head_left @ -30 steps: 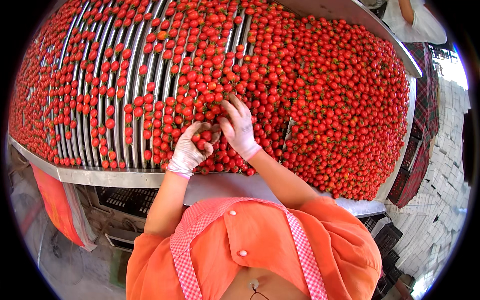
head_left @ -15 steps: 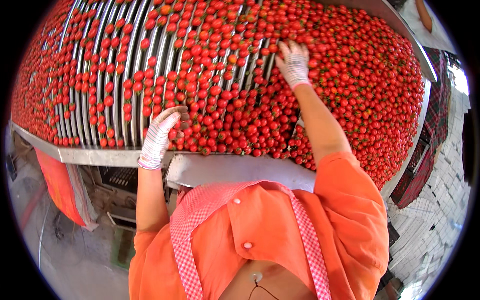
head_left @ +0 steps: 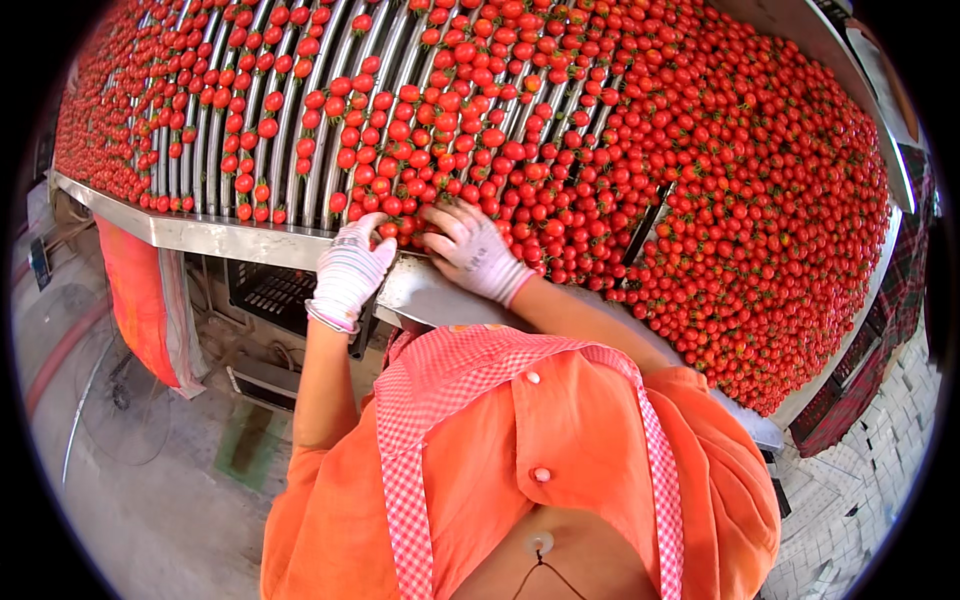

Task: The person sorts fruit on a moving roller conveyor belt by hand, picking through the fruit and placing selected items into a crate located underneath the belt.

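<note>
Red cherry tomatoes [head_left: 470, 150] roll past; gloved left hand [head_left: 349, 272] pinches one, right hand [head_left: 473, 250] rests spread open, sorting.

Gloved hands (both) [head_left: 350, 272] [head_left: 472, 250] touching tomatoes [head_left: 400, 205] at rollers [head_left: 300, 150].

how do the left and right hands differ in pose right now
The left hand curls at the metal edge, fingers barely reaching the tomatoes; the right hand lies flat, fingers spread on them. The left sits nearer the person, the right farther onto the table. Both wear white gloves.
</note>
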Motion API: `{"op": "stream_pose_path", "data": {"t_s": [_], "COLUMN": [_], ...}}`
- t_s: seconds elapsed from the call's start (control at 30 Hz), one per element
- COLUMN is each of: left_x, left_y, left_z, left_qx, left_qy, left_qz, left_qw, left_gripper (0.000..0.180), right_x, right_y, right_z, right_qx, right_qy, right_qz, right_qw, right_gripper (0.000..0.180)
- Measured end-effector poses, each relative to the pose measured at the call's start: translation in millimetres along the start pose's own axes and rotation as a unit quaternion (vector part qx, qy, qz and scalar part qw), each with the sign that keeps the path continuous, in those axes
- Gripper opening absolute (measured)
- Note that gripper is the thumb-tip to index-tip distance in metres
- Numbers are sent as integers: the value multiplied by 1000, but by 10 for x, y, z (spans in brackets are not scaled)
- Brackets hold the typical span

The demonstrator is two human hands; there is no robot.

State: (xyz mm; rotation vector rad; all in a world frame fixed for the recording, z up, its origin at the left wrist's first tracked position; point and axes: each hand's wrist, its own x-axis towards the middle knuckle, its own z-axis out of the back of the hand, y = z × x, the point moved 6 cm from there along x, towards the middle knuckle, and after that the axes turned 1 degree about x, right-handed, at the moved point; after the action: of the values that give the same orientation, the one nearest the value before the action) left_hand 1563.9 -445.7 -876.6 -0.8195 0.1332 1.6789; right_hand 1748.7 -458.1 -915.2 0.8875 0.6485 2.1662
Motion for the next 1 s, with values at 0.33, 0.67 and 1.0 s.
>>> {"op": "stream_pose_path", "data": {"t_s": [0.33,0.67,1.0], "left_x": [79,236,-173], "left_y": [-556,-282,247], "left_z": [-282,73,-107], "left_qx": [154,4,-611], "left_qy": [-80,-240,-144], "left_qz": [-118,-88,114], "left_qw": [978,967,770], "left_gripper": [20,34,38], "right_x": [-893,36,189], "right_y": [-1060,-866,-215], "right_z": [766,816,-180], "right_qx": [-135,-113,-189], "right_qy": [144,19,116], "right_qz": [-69,-84,38], "right_qw": [978,990,974], "right_gripper": [12,13,26]}}
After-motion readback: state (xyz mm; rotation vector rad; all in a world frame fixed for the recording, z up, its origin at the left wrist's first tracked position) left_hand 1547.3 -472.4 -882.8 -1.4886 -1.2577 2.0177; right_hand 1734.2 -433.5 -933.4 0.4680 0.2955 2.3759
